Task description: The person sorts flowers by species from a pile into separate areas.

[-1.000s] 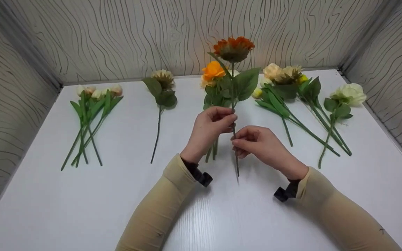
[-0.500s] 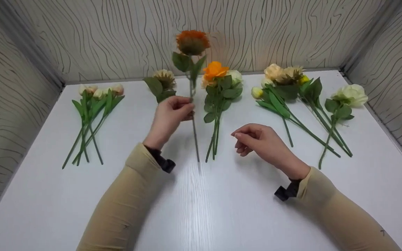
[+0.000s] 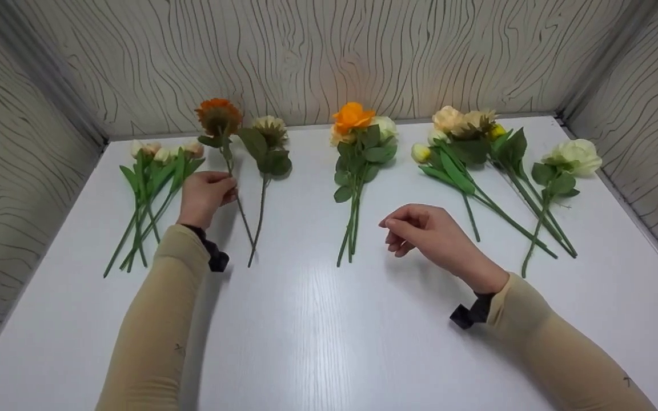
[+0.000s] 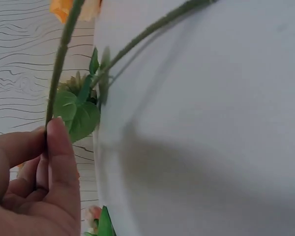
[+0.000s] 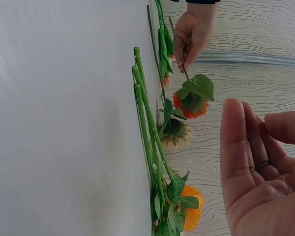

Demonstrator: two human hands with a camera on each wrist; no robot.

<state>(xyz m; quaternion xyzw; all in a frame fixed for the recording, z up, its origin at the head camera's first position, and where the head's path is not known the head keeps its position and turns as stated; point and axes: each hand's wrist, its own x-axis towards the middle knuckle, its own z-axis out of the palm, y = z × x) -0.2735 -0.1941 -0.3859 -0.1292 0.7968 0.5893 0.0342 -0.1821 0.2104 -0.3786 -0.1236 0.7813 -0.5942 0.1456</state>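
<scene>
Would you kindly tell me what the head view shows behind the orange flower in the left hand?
Behind the orange flower, the patterned wall shows higher up and the white table lower down; what it and the left hand cover cannot be seen.

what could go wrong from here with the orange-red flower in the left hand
The left hand pinches the orange-red flower by its thin stem, so it might twist or tip.

In the head view, its lower end overlaps the stem of the cream flower; the two could snag.

The left hand is also close to the pale tulips and might nudge them.
</scene>
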